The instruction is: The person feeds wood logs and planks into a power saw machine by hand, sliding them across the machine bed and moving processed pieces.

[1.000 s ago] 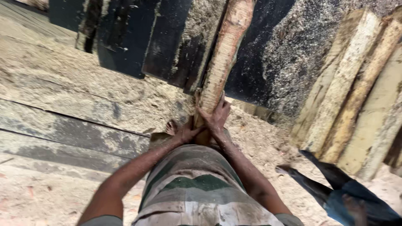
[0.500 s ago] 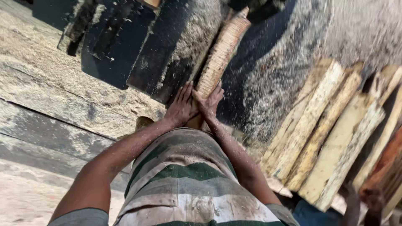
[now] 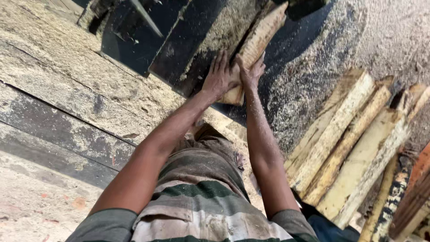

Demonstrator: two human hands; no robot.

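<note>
Item: pale sawn timber piece (image 3: pixel 254 47), bark-rough and dusty, lying lengthwise on the dark saw bench (image 3: pixel 188 54). I see my left hand (image 3: pixel 218 76) pressed flat at its near end, fingers spread; my right hand (image 3: pixel 251 74) curls around that end, seemingly to steady it. Cut slabs (image 3: pixel 340 148) are stacked well apart, right.

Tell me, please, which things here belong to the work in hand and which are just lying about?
In hand:
- wooden log, on the dark machine bed
- left hand flat against its near end
- right hand on the same end

Lying about:
- stack of split timber at the right
- sawdust-covered planks at the left
</note>
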